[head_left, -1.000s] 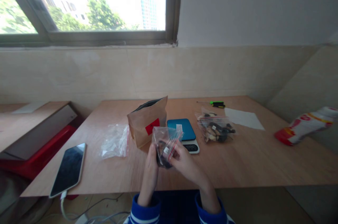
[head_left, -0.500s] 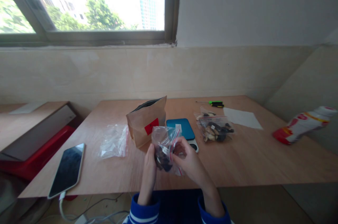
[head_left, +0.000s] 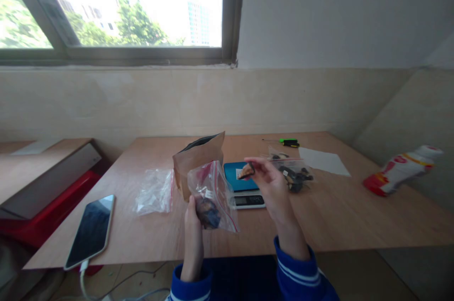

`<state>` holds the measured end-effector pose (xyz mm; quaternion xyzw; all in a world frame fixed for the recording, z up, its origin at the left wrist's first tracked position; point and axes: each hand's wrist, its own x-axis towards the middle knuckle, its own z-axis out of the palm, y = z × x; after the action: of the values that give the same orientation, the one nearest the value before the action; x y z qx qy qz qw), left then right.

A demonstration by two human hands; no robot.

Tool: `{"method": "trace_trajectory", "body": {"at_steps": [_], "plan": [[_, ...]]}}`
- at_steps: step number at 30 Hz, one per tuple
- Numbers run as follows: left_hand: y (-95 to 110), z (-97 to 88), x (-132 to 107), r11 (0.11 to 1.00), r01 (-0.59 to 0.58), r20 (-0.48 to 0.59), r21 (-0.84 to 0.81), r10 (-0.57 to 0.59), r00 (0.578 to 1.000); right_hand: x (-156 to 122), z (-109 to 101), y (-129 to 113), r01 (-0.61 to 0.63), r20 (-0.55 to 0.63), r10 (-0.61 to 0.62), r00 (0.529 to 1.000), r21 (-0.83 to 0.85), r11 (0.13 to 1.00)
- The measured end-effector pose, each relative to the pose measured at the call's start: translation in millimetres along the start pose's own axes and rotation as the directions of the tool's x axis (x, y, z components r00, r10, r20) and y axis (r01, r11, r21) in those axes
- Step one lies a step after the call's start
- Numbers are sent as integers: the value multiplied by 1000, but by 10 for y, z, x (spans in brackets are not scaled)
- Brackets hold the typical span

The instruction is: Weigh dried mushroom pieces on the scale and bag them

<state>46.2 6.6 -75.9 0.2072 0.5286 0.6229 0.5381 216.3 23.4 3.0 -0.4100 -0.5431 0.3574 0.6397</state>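
We have a single view, worn on the head. It looks forward and slightly down across the tabletop (head_left: 340, 216) toward the wall (head_left: 319, 98) and window (head_left: 124, 3). The left hand (head_left: 193, 225) and right hand (head_left: 273, 187) are close, low in the centre.

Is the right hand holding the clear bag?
No, the left hand holds the clear bag; the right hand pinches a small piece.

Blue scale (head_left: 237, 176), brown paper bag (head_left: 198, 161), blue white-striped sleeves (head_left: 301, 272).
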Motion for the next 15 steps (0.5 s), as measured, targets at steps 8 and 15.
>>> {"method": "trace_trajectory", "body": {"at_steps": [8, 15], "plan": [[223, -54, -91, 994, -107, 6, -28, 107, 994, 979, 643, -264, 302, 84, -293, 952, -130, 944], [215, -96, -79, 993, -103, -27, -59, 102, 994, 981, 725, -24, 380, 319, -241, 917, -509, 772]]}}
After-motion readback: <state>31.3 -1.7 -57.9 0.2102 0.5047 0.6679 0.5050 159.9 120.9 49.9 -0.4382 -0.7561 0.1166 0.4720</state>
